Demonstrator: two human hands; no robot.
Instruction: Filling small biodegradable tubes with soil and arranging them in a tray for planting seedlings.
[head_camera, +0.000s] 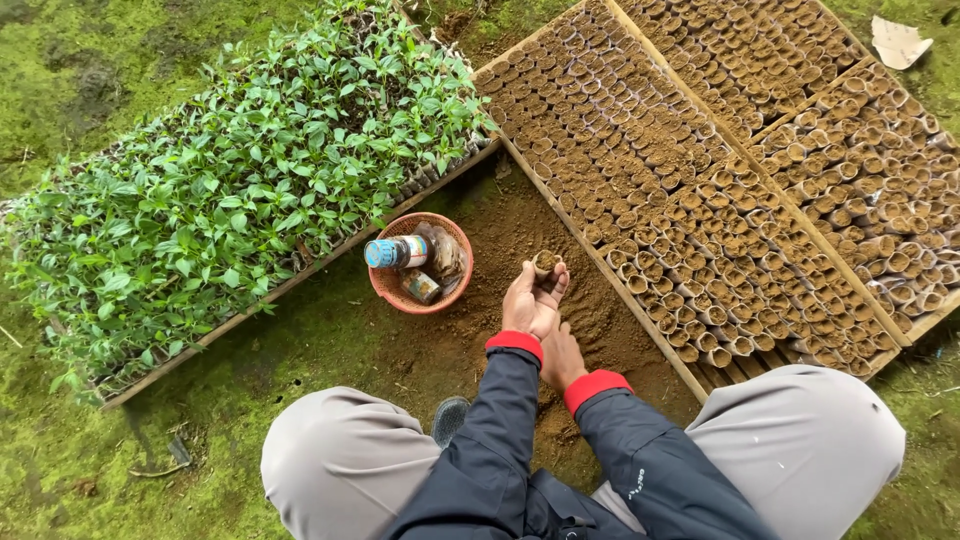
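**On the bare dirt between two seedling trays**

On the brown soil patch (520, 225) between the trays, a person squats, knees in grey trousers to either side, dark blue jacket sleeves w/ red cuffs reaching fwd. The left hand (532, 300) is raised palm-up, fingers curled round a small soil-filled paper seedling pot (545, 263), which sits upright at the fingertips, just short of the near edge of the right-hand tray. The right hand (562, 358) is lower, tucked under and behind the left wrist, close to the loose soil; can't tell whether it's open or closed, as the left forearm covers most of it.

Just left of the raised hand sits a round orange plastic basket (390, 285) on the dirt. Inside it: a small bottle w/ a blue cap (397, 252) lying on its side, a small tin-like container (421, 286), and some crumpled brownish wrapping.

To the right, a wooden-framed tray packed w/ rows of small brown paper pots filled w/ soil (700, 200) runs diagonally away; more such trays lie beyond it, edge to edge. To the left, a long wooden tray of leafy green seedlings (240, 190), dense and upright, also runs diagonally. Mossy green ground (90, 60) surrounds it all. A scrap of pale card (897, 42) lies at top right, well apart from the hands.
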